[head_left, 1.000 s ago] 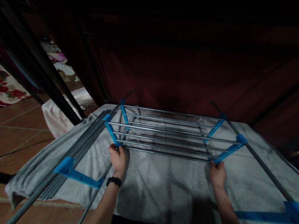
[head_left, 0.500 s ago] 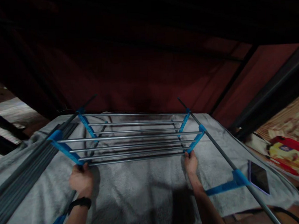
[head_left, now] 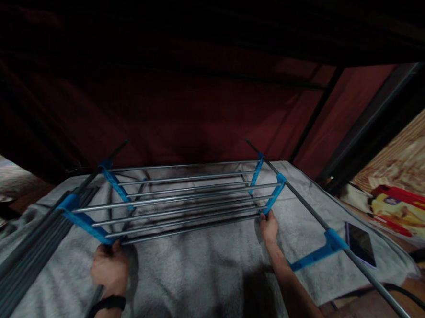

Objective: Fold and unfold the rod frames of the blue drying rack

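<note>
A partly built rack of grey metal tubes [head_left: 187, 211] and blue plastic brackets lies on its side in front of me. My left hand [head_left: 110, 271], with a dark band on its wrist, is closed around the low end of the near left bracket [head_left: 89, 225]. Opposite it, my right hand [head_left: 269, 228] pinches the bottom of the near right bracket [head_left: 274, 197]. Several crossbars span the two sides, and my fingers partly hide the lowest joints. Another blue bracket [head_left: 314, 257] sits on the long right tube, beside my right forearm.
Grey cloth [head_left: 191, 285] covers the surface under the rack. Several loose tubes [head_left: 34, 256] lie at the left. To the right are a phone [head_left: 361, 243] and a red-and-yellow package [head_left: 406, 209]. A dark red curtain [head_left: 196, 126] hangs behind, with black bars.
My view has turned a little to the right. The left end of the rack and my left hand appear lower and nearer, so the crossbars slant more. Both hands keep their grip.
</note>
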A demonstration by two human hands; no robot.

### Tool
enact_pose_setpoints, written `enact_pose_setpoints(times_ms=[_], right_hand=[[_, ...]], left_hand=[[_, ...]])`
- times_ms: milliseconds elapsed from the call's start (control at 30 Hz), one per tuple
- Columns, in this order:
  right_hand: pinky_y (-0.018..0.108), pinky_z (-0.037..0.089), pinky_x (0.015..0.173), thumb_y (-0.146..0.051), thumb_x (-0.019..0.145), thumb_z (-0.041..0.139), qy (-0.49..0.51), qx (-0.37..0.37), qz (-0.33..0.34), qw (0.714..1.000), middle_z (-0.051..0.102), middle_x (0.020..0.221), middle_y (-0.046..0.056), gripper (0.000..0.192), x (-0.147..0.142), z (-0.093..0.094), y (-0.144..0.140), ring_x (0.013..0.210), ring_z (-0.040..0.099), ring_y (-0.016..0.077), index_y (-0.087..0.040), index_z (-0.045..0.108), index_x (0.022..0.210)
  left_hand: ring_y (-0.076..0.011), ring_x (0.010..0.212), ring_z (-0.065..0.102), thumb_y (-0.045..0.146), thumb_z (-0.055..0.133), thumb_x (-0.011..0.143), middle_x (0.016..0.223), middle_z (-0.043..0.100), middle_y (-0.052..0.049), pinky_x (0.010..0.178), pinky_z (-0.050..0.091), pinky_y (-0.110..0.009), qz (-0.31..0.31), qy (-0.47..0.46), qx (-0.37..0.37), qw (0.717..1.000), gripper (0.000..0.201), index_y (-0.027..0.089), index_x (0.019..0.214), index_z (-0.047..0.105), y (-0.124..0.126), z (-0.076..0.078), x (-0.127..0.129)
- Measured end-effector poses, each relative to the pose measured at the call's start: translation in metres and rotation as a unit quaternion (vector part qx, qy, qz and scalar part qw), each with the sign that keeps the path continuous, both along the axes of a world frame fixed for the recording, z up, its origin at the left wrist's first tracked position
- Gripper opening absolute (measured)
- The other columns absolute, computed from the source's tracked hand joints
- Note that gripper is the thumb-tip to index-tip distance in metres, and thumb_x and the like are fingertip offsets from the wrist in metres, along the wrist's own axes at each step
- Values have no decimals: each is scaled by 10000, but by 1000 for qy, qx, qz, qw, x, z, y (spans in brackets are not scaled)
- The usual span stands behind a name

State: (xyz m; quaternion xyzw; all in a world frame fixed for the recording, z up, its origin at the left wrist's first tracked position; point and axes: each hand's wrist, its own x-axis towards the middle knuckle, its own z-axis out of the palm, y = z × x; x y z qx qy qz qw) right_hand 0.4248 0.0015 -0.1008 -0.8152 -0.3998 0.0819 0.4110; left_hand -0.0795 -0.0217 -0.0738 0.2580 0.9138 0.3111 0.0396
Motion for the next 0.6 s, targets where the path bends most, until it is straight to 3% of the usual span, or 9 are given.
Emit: enact_pose_setpoints(times_ms=[133,300,400,600], right_hand=[[341,450,807,-342,905,459,1,17,3,1000,757,1003,166,421,9,5,10,932,671,289,-122,680,1188],[329,453,782,-355,893,460,-1,22,13,1000,758,959,143,395,12,3,16,903,670,274,-148,688,1140],[334,448,776,-353,891,455,-5,14,16,1000,754,955,155,401,12,-2,18,887,666,272,-136,685,1136],[343,447,760,-367,906,423,-27,12,23,999,745,928,157,417,9,-11,14,845,668,269,-118,673,1128]], left_hand=[[-247,735,523,434,562,928,671,427,6,728,453,-381,-37,-11,40,998,226,221,977,623,10,8,8],[-236,724,513,418,570,936,669,418,13,721,462,-367,-32,-6,19,999,215,211,956,625,10,8,14],[-252,758,554,413,556,941,692,498,-4,733,484,-377,-31,-9,3,999,242,198,1010,641,8,9,18],[-338,866,630,478,453,962,914,684,-152,751,503,-442,-57,-24,11,998,409,162,1118,659,2,13,19]])
